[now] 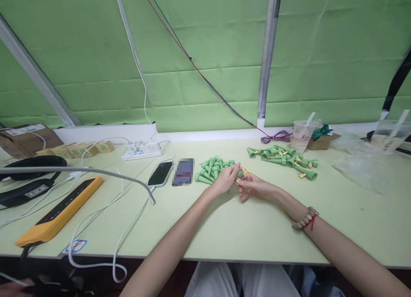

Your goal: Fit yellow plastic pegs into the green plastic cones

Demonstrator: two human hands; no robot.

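My left hand (225,179) is closed around a green plastic spike (239,174), most of it hidden by the fingers. Close against it, my right hand (255,187) pinches a small yellow valve piece (237,182) at the spike's end; whether the two parts are joined I cannot tell. Just behind my left hand lies a pile of green cone-shaped spikes (210,167). Small yellow pieces (246,170) lie behind my right hand, partly covered by it. Farther right is a second heap of green spikes with yellow pieces fitted (279,155).
Left of the pile lie a phone (160,174) and a blurred dark rectangle (183,172). White cables cross the left side near a yellow power strip (61,209). A drink cup (302,135), a small cardboard box (323,142) and a clear plastic bag (359,168) occupy the right.
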